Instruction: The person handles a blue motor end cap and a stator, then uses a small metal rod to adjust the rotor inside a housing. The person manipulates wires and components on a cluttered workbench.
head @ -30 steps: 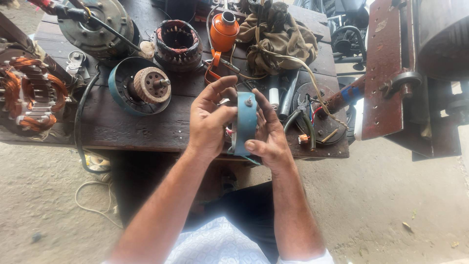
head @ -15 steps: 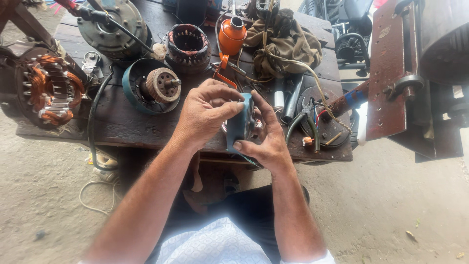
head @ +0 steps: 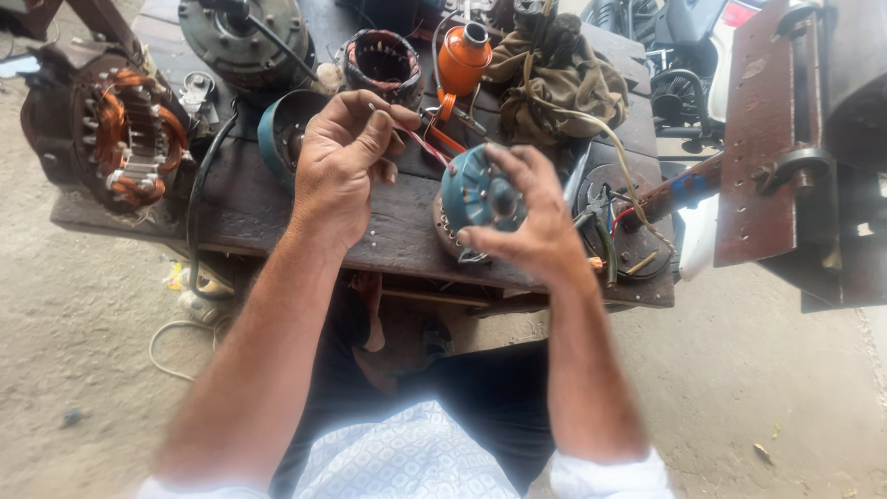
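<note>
My right hand (head: pixel 528 220) grips a small blue motor housing (head: pixel 480 196) and holds it up above the front of the dark wooden table (head: pixel 388 236), its round face turned toward me. Thin red wires (head: pixel 423 143) run from the housing up to my left hand (head: pixel 344 162), whose thumb and fingers pinch them. My left hand hovers over a teal motor cover (head: pixel 277 129) that lies on the table.
A copper-wound stator (head: pixel 134 139) stands at the table's left end, a grey motor (head: pixel 245 37) and another stator (head: pixel 381 63) at the back. An orange oil can (head: pixel 462 57), a brown rag (head: pixel 554 79), loose wires and pliers (head: pixel 610 231) lie to the right. A rusty metal machine (head: pixel 785 148) stands at far right.
My hands have come apart: the left has drawn the wires away to the left, and the right has turned the blue housing so its round face shows. The camera has moved closer.
</note>
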